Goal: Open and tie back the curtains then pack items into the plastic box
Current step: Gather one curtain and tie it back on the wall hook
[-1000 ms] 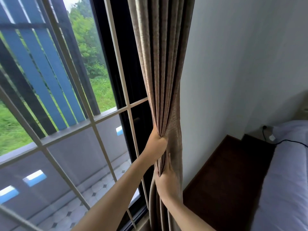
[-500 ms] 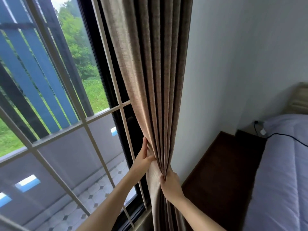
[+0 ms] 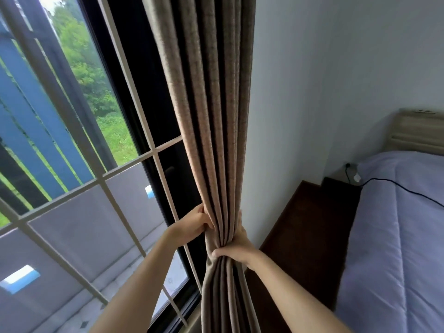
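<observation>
brown curtain hangs gathered into tight pleats btwn the window and the white wall, bunched narrowest at mid-height. left hand grips the window-side edge of the bunch, fingers curled into the folds. right hand wraps the wall side just below, thumb across the front, fingers going round behind the fabric, so both hands clamp the curtain. below the hands the cloth falls loose again. right of it: dark wood side table, w/ bed in a pale lilac cover, black cable lying over it.
</observation>
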A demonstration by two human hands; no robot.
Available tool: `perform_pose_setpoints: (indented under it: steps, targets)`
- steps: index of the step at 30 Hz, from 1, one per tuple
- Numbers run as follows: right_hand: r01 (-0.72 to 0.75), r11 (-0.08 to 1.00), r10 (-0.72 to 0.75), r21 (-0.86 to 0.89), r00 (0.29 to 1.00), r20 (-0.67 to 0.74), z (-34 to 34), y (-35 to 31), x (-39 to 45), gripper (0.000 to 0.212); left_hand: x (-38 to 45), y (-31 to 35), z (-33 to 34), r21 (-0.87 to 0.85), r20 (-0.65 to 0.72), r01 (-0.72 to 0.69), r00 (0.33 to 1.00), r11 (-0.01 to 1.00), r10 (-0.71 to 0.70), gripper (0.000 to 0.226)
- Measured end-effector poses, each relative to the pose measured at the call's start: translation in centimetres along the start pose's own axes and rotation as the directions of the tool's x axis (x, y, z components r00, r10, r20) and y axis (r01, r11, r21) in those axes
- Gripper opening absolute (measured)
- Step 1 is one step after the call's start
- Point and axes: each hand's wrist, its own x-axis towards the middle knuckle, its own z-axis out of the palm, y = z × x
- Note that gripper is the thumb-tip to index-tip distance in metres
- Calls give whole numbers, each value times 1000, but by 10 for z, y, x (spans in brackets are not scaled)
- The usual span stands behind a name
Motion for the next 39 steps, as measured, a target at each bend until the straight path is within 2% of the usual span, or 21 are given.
perform_pose_setpoints:
  steps: [4,7,9,13,15,18,20,23,24,30,32,35,37,39]
  targets:
    - [2,995,-4,-98,1000,-22,2,-9,5,140,5,0,-9,3,43,62,997,998,-62,57]
    - [-15,965,11,-262,1000,-16,7,-11,7,128,3,-1,-16,15,61,85,994,996,-86,54]
    - [29,966,-38,-258,999,-31,13,-13,8,116,1,-2,-19,17,49,95,994,995,-96,51]
    - [144,989,-149,-37,969,-195,35,-10,4,57,0,-6,-21,-5,-75,88,993,996,-88,34]
    - [197,979,-203,-48,945,-258,45,-10,2,50,2,-9,-24,12,-146,81,986,997,-78,29]
    - [231,960,-273,-156,895,-352,50,-14,4,40,3,-10,-22,86,-284,70,958,994,-43,30]
    - [261,957,-290,-127,871,-397,49,-14,9,30,0,-13,-16,187,-373,41,927,981,32,29]
    - [304,950,-305,-75,844,-441,48,-12,15,27,-8,-21,-4,507,-451,-7,850,862,272,21]
    - [300,950,-307,-90,836,-455,50,-11,17,27,-11,-22,0,563,-462,-3,828,826,317,25]
    - [208,926,-352,-315,775,-524,68,6,29,30,-13,-19,21,619,-451,25,830,785,329,74]
    - [160,910,-350,-381,791,-502,68,8,31,34,-6,-17,27,635,-504,100,805,766,313,90]
    - [101,916,-277,-388,859,-431,63,5,29,47,6,-10,44,597,-654,275,711,754,258,105]
    - [106,928,-278,-357,835,-474,62,2,28,42,14,-1,50,592,-717,428,666,683,205,111]
    - [174,933,-327,-314,772,-545,66,2,34,34,22,10,50,597,-745,563,653,571,135,111]
